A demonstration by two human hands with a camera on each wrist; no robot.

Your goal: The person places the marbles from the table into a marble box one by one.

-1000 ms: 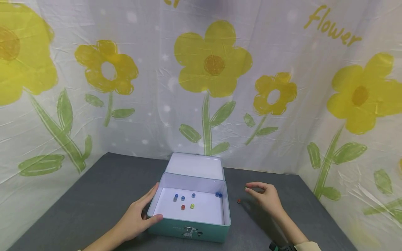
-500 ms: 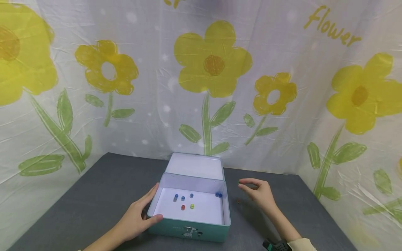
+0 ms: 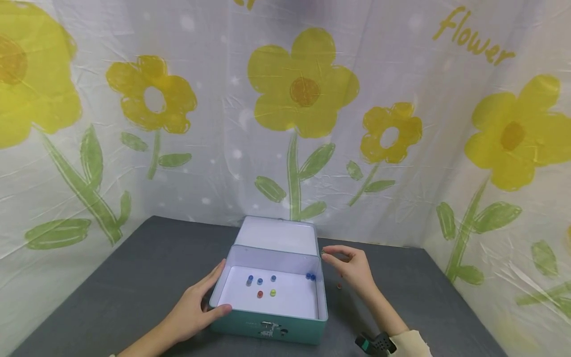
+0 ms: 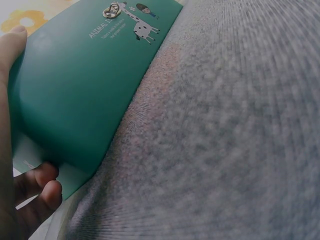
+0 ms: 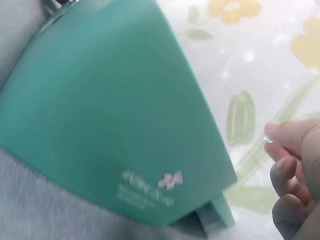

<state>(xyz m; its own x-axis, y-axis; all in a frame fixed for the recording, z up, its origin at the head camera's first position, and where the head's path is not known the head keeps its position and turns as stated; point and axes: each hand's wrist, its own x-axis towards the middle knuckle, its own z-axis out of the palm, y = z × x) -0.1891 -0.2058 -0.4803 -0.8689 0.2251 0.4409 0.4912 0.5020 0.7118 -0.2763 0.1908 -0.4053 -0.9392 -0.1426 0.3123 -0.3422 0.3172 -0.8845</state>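
An open green tin box with a white inside stands on the dark tabletop. My left hand grips its near-left corner, thumb over the front rim and fingers along the left side. Inside lie several blue marbles, a red marble and a yellow-green marble. My right hand pinches a small, pale greenish marble between thumb and forefinger, just beyond the box's far-right corner. The fingertips mostly hide this marble. A second red marble lies on the tabletop right of the box.
The box's lid is folded back behind it. Dark cloth-like tabletop spreads on both sides. A flower-printed curtain closes off the back and sides. The right wrist wears a black band.
My right hand has moved left and slightly farther away, from over the tabletop to the box's right edge, carrying the greenish marble. My left hand stays in place.
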